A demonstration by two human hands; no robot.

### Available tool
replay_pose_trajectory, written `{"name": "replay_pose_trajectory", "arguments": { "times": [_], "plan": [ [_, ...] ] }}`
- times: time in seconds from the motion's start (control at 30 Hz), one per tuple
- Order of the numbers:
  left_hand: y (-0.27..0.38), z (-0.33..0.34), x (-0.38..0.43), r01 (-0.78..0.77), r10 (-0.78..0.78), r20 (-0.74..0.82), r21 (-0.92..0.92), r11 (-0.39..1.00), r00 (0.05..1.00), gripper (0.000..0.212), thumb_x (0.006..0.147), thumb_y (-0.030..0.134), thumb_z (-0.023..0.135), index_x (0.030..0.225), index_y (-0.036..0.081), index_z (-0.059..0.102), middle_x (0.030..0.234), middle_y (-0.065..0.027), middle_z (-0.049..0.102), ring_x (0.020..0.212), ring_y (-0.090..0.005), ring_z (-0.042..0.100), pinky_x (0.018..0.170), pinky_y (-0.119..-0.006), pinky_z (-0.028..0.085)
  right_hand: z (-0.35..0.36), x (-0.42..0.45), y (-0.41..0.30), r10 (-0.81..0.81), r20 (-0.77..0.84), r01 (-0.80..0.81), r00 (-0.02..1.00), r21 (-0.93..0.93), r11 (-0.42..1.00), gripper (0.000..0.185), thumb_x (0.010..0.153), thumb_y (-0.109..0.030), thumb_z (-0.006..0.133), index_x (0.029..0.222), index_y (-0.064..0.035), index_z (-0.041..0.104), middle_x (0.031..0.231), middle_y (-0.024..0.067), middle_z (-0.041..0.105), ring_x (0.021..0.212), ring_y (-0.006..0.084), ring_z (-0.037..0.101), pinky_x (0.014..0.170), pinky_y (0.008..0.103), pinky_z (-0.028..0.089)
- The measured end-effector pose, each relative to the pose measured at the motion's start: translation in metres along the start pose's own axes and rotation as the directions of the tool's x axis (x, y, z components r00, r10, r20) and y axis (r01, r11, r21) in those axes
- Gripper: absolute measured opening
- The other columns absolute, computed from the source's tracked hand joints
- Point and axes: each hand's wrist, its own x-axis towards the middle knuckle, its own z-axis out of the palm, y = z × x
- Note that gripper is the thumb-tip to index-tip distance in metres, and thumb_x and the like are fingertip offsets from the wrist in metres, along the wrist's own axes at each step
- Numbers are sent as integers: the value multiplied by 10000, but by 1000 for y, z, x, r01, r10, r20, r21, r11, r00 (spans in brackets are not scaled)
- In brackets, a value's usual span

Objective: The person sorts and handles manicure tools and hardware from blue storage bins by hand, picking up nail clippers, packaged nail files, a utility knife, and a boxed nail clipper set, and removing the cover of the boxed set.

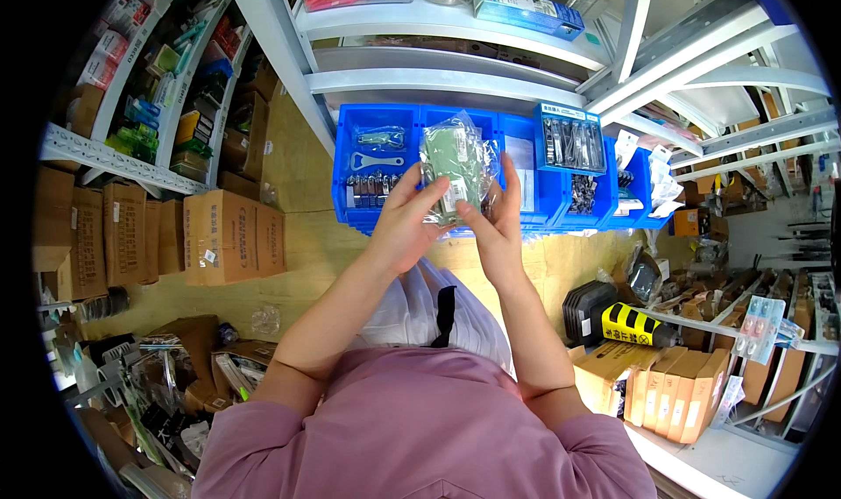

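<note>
Both my hands hold a flat green item in clear plastic wrapping [453, 154], with white labels on its face. My left hand [409, 216] grips its lower left side, the thumb lying on the front. From the right, my right hand [496, 226] holds the lower corner, thumb pressed near a label. The packet is held over a row of blue plastic bins [341, 170]. In the left bin lie a bottle opener [376, 162], a bagged item [380, 138] and several metal pieces [372, 190]. What lies beneath the packet is mostly hidden.
A display box of metal clippers [571, 139] rests on the bins' right part. White shelf beams [447, 82] cross behind them. Cardboard cartons [233, 236] stand on the floor at left. A yellow and black sign [629, 325] and more cartons [677, 394] are at lower right.
</note>
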Motion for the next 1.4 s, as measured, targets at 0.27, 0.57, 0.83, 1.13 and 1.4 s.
{"name": "replay_pose_trajectory", "arguments": {
  "times": [0.27,0.57,0.83,1.13,1.4],
  "plan": [
    [4,0,-3,-78,82,-39,101,992,996,340,896,108,511,1225,98,426,1154,-55,542,1017,-189,563,834,-399,478,-7,4,23,-43,-112,22,993,-176,984,501,861,-4,506,1334,-17,342,1253,103,444,1115,174,461,930,287,377],
    [17,2,-9,-36,40,-73,48,998,997,323,864,73,564,1164,96,445,1090,-54,561,950,-180,580,768,-390,500,-7,-4,3,-20,-129,35,991,115,993,247,840,44,532,1085,9,533,1066,85,516,927,107,524,777,216,428],
    [25,14,-14,-41,46,-37,128,991,998,373,854,70,583,1199,74,441,1080,-57,557,924,-158,584,726,-327,506,-6,-11,-11,-174,-92,163,980,-117,980,159,745,97,629,872,1,618,924,46,524,767,89,518,663,191,417],
    [77,24,-4,116,-249,184,535,837,951,599,750,128,712,1266,20,427,1129,-89,535,1005,-145,533,806,-277,470,9,-43,-26,-98,-22,93,995,-170,981,159,690,116,689,823,42,645,880,86,606,828,151,603,710,246,481],
    [93,34,-6,-20,-333,319,748,663,887,568,722,164,744,1201,16,477,1088,-60,560,966,-112,520,798,-250,443,18,-53,-27,-198,-41,187,979,-184,965,145,686,80,707,822,50,669,849,96,644,695,100,588,569,195,435]
  ]
}}
